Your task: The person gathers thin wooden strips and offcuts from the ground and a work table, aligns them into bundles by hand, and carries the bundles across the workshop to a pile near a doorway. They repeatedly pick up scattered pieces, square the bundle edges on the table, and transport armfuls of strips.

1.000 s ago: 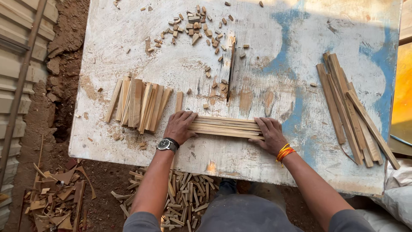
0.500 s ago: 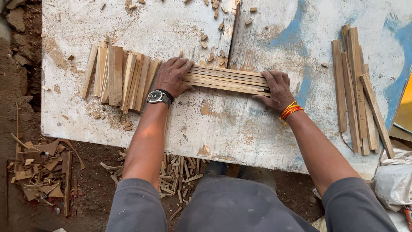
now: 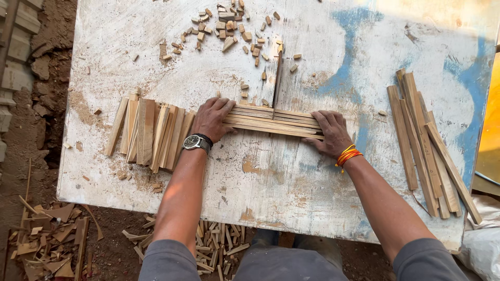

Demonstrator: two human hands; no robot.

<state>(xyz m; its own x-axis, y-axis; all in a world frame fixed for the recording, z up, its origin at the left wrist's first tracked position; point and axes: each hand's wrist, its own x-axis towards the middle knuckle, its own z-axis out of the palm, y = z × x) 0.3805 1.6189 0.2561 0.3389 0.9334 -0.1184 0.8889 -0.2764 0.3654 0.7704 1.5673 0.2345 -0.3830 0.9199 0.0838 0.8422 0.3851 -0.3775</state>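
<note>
A bundle of thin wooden strips (image 3: 273, 121) lies flat across the middle of a worn white board (image 3: 271, 177). My left hand (image 3: 212, 117), with a black wristwatch, presses on the bundle's left end. At the right end my right hand (image 3: 331, 132), with orange bands on the wrist, lies over the strips. Both hands hold the bundle between them. A thin upright blade or slat (image 3: 277, 78) stands in the board just behind the bundle.
A row of short cut wooden pieces (image 3: 151, 130) lies left of my left hand. Longer slats (image 3: 427, 140) are stacked at the board's right side. Small offcut blocks (image 3: 229, 26) are scattered at the back. Wood scraps (image 3: 47, 242) litter the dirt below.
The view has shifted, so the board shows more of its far part again. My hands remain on the bundle's two ends, which sits just in front of the upright blade.
</note>
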